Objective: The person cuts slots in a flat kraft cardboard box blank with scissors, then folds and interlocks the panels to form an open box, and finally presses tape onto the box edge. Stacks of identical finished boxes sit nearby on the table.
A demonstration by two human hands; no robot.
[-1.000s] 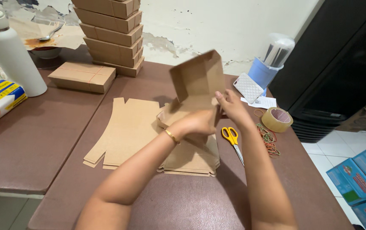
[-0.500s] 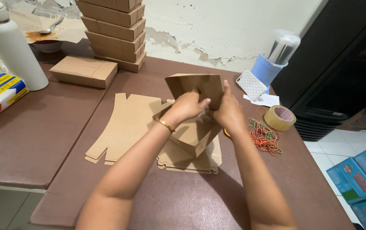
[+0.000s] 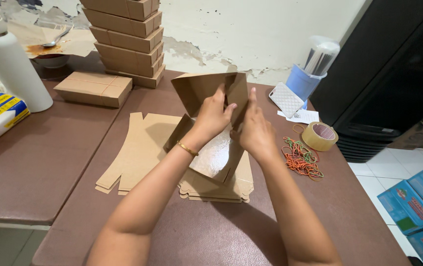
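Presently the left hand (image 3: 215, 114) and right hand (image 3: 253, 132) both pinch a half-folded cardboard box (image 3: 210, 123), held above the stack of flat blanks (image 3: 219, 187) on the brown table (image 3: 63, 162); risk: an uneven squeeze may crease the panel or tear the flap; loose rubber bands (image 3: 301, 158) lie near.

Both forearms are bare, with no sleeve showing up to the bottom edge of the view. The left hand (image 3: 215, 114) has a thin gold bangle (image 3: 187, 149) at the wrist, toward 7 o'clock from the knuckles. The right hand (image 3: 253, 130) is unadorned.
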